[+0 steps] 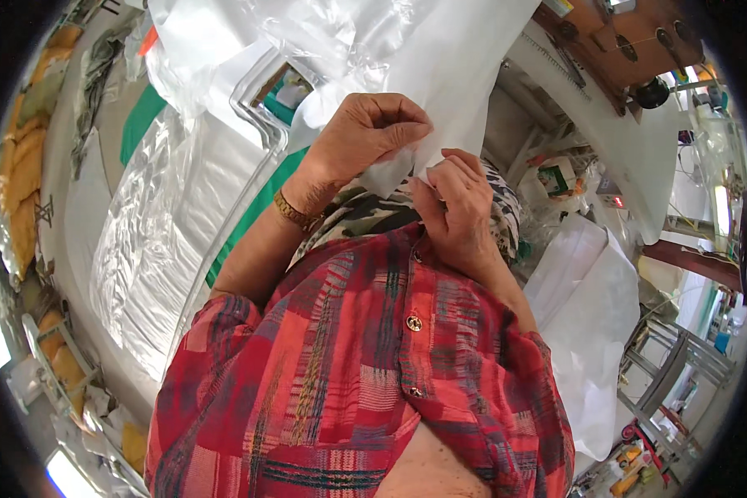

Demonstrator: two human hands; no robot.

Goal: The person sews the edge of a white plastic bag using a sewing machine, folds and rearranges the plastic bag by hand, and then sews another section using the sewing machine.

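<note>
A translucent white plastic sheet [465, 83] hangs over my lap, and its near edge lies between my hands. My left hand [369, 137] pinches this edge between thumb and fingers, with a gold-coloured watch on the wrist. Just to the right and a little nearer, my right hand [458, 203] grips the same edge, its thumb and index finger close together. The two hands are slightly apart. The sheet's corner droops between them, over camouflage-patterned trousers [353, 207].
Shiny clear plastic film [153, 241] lies along the left, beside a green strip [253, 216]. A brown machine [622, 46] stands on a white tabletop [631, 158] at the upper right. Another white sheet [585, 324] drapes at my right. A metal frame [672, 365] stands beyond it.
</note>
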